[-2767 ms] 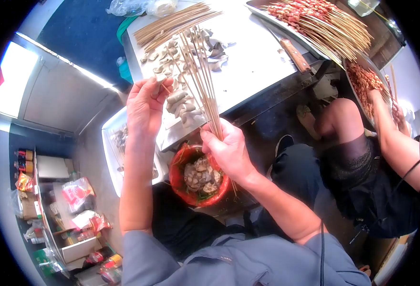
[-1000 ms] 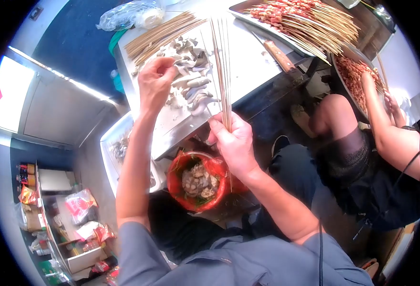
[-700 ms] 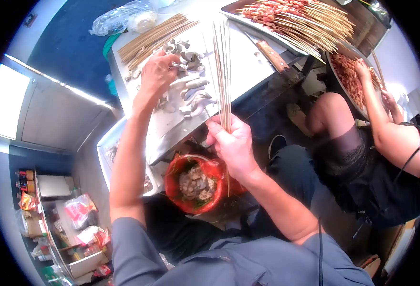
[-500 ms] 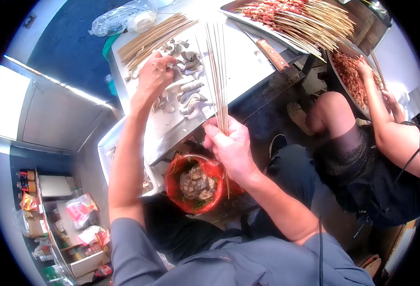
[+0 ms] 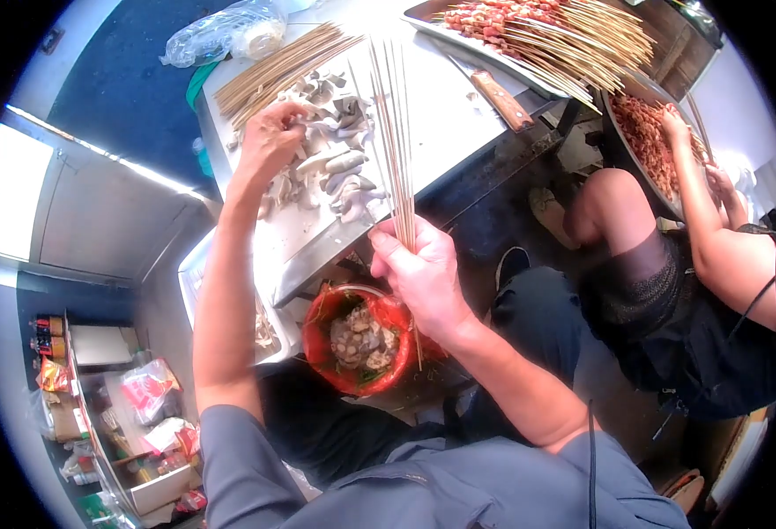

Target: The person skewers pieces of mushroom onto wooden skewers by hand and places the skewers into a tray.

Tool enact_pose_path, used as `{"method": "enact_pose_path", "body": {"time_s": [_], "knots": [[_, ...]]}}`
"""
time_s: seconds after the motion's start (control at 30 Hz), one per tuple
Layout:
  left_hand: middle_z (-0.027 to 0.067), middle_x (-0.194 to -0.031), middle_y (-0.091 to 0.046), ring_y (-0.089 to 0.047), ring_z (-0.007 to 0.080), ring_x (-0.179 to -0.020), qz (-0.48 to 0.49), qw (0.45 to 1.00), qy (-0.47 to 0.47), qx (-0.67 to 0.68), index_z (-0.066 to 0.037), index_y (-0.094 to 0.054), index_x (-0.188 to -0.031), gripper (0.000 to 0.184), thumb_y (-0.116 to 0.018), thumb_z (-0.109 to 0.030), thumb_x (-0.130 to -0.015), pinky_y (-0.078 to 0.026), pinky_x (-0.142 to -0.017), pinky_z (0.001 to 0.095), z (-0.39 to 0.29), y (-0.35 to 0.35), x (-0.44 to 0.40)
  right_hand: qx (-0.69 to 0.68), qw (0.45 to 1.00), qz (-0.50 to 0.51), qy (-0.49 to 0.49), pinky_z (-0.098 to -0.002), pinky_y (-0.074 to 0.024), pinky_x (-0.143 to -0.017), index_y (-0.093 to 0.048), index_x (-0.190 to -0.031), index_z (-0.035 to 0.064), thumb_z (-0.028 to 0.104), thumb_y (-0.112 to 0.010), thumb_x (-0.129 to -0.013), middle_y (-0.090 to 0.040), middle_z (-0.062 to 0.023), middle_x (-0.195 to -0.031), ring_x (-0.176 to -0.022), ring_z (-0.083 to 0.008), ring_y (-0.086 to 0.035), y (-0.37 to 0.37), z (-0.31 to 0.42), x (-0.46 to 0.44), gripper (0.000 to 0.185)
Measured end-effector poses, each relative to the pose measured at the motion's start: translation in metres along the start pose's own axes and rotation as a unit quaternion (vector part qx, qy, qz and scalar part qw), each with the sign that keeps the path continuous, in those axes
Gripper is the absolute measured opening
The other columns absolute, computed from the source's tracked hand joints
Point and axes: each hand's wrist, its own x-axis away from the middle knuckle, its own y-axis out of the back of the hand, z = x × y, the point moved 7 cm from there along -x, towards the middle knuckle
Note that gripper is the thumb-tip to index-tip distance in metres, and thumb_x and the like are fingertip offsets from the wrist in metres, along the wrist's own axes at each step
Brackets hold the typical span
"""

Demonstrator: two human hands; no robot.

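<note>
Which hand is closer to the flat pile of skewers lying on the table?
Left. The left hand is right by the pile of skewers; the right hand is beyond the table's near edge, clutching upright skewers.

Your right hand (image 5: 425, 271) grips a slightly fanned bundle of thin wooden skewers (image 5: 397, 154), slanting up beside the white table (image 5: 445, 123)'s near edge. Curled, grey-and-white oyster mushroom pieces (image 5: 344, 165) lie heaped on its left side, around your left hand (image 5: 271, 145).

bright glare on tabletop, dark curved fisheye edges
</note>
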Motion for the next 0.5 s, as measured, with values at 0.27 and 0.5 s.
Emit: {"method": "enact_pose_path", "body": {"time_s": [0.27,0.5], "knots": [[0.0115,-0.096,-0.068,-0.064,0.0140,-0.074,-0.065,0.954,0.005,0.293,0.002,-0.056,-0.109,0.019,-0.056,-0.005,-0.092,-0.052,-0.066,0.0243,0.000,0.018,0.022,0.002,1.000,0.003,-0.014,-0.0215,-0.0405,-0.053,-0.059,-0.092,0.0003,0.012,-0.056,-0.094,-0.055,0.0006,-0.065,-0.058,-0.0053,-0.050,-0.001,-0.003,0.001,0.012],[0.0204,-0.107,-0.066,-0.067,0.0267,-0.097,-0.025,0.812,0.102,0.574,-0.002,-0.058,-0.098,0.009,-0.061,-0.008,-0.091,-0.057,-0.082,0.0346,0.002,-0.008,0.060,-0.003,0.999,0.028,-0.021,-0.0222,-0.0412,-0.054,-0.059,-0.092,-0.0001,0.011,-0.056,-0.094,-0.056,0.0000,-0.065,-0.058,-0.0057,-0.051,-0.007,-0.008,0.002,0.011]]}}
